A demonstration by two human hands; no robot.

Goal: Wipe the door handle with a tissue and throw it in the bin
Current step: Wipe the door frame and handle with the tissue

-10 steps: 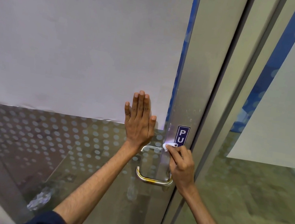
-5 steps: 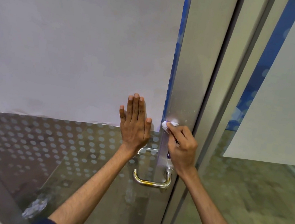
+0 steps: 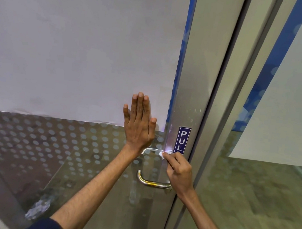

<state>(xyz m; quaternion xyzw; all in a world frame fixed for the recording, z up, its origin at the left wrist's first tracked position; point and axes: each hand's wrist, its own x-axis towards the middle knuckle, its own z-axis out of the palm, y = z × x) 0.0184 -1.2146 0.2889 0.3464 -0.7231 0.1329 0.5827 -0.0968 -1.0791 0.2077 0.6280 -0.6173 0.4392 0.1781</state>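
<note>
A curved steel door handle (image 3: pixel 149 182) is fixed to the glass door beside its metal stile. My right hand (image 3: pixel 178 172) pinches a small white tissue (image 3: pixel 164 153) and presses it against the handle's upper bar where it meets the stile. My left hand (image 3: pixel 138 124) lies flat against the glass just above the handle, fingers straight and together, holding nothing. No bin is in view.
A blue PULL sticker (image 3: pixel 182 140) sits on the metal stile (image 3: pixel 194 81) right of the handle. White paper (image 3: pixel 78 48) covers the upper glass; dotted frosting runs below it. A second glass panel (image 3: pixel 277 130) stands to the right of the frame.
My right hand has come back down with the tissue from the stile above the sticker to the handle's top bar. The left hand has stayed flat on the glass.
</note>
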